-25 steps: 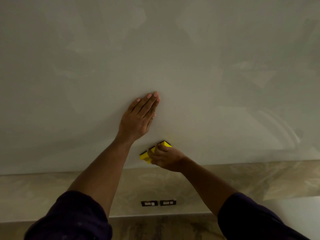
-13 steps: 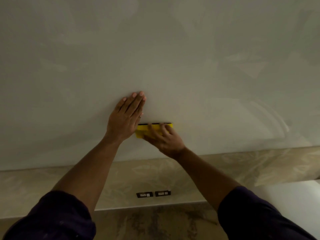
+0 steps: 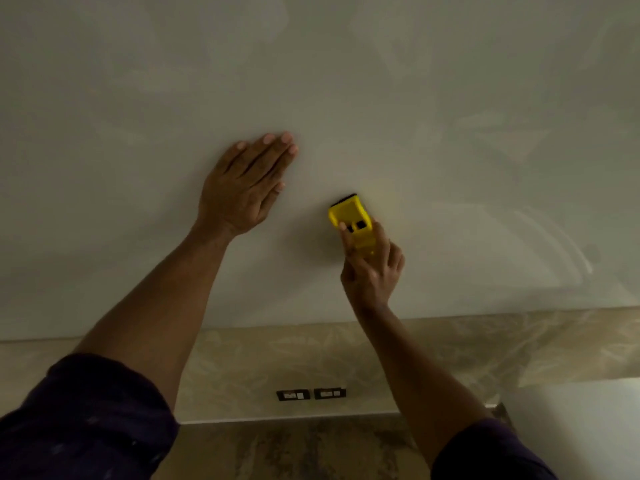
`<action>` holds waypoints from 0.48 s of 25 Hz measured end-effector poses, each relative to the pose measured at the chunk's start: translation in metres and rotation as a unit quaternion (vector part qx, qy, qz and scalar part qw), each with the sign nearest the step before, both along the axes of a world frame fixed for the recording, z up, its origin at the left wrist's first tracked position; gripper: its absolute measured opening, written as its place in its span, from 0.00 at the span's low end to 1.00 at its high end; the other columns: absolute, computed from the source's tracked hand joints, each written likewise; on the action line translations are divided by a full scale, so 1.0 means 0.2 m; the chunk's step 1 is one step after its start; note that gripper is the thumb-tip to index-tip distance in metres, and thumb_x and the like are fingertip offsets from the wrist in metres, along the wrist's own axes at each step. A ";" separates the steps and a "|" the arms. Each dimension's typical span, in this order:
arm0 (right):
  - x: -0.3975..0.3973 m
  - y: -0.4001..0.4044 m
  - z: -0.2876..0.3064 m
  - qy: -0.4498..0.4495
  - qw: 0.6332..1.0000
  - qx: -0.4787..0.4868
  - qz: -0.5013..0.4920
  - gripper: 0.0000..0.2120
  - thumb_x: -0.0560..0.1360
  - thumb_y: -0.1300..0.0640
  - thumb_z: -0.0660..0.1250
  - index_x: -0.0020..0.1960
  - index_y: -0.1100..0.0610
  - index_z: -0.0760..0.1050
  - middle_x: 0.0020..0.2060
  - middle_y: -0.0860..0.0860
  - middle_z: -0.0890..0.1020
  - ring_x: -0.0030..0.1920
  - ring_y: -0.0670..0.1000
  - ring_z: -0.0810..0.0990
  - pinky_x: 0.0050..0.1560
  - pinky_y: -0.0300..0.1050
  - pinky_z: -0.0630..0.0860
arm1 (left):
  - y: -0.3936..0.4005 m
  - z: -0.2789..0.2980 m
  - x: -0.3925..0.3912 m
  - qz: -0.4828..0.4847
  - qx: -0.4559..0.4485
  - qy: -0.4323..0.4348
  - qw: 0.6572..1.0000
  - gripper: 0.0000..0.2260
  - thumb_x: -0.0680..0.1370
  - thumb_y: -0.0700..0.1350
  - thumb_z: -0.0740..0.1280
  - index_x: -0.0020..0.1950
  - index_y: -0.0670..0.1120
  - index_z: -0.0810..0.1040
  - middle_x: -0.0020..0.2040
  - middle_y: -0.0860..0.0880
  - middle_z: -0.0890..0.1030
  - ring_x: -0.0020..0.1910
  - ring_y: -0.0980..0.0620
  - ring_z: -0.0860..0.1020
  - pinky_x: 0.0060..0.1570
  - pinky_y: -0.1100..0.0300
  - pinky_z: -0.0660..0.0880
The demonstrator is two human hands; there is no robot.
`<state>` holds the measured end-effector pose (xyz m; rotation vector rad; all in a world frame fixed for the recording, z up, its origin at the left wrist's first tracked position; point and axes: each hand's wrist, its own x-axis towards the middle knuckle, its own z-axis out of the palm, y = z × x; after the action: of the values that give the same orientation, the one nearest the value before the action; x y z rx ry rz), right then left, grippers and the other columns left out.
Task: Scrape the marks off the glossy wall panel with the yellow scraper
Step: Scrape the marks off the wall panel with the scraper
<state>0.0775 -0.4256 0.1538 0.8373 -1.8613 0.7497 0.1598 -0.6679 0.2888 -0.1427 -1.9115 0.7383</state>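
Observation:
A pale glossy wall panel (image 3: 381,98) fills most of the view, with faint smears and curved streaks at the right. My left hand (image 3: 242,188) lies flat against it, fingers together and pointing up to the right, holding nothing. My right hand (image 3: 372,268) grips the lower end of the yellow scraper (image 3: 349,218). The scraper points up, and its black blade edge touches the panel just right of my left hand.
Below the panel runs a beige patterned band (image 3: 485,344) with two dark wall sockets (image 3: 311,394). A dark marbled surface (image 3: 294,452) lies under it, and a white surface (image 3: 588,427) sits at the lower right. Both my forearms wear dark sleeves.
My right hand has turned the scraper from lying sideways under my left hand to pointing upward, and shifted it to the right. My left hand stays flat on the panel.

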 end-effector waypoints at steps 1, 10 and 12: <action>0.04 -0.06 -0.03 0.031 0.998 0.052 0.023 0.28 0.74 0.65 0.65 0.67 0.41 0.82 0.70 0.59 0.76 0.55 0.63 0.78 0.53 0.54 0.73 | 0.00 -0.01 0.00 -0.003 0.001 0.008 1.000 0.26 0.88 0.50 0.55 0.86 0.47 0.60 0.84 0.50 0.61 0.82 0.49 0.62 0.81 0.53 0.54; -0.06 -0.02 -0.01 0.298 0.903 0.296 0.092 0.24 0.85 0.60 0.52 0.70 0.42 0.79 0.67 0.57 0.82 0.53 0.63 0.85 0.58 0.58 0.79 | -0.05 -0.06 0.04 0.019 0.132 0.076 0.988 0.30 0.86 0.53 0.55 0.87 0.47 0.54 0.81 0.43 0.68 0.83 0.46 0.58 0.83 0.54 0.48; -0.15 0.02 0.19 0.235 0.957 0.164 0.033 0.26 0.79 0.60 0.60 0.73 0.40 0.75 0.70 0.57 0.78 0.56 0.64 0.82 0.57 0.56 0.75 | -0.03 -0.07 0.04 0.028 0.152 0.092 0.984 0.30 0.86 0.52 0.55 0.86 0.45 0.54 0.81 0.41 0.68 0.82 0.45 0.59 0.83 0.54 0.47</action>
<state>0.0479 -0.4217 0.1926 1.1796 -1.5451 0.2435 0.1686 -0.6745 0.2750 0.1662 -1.8312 0.4701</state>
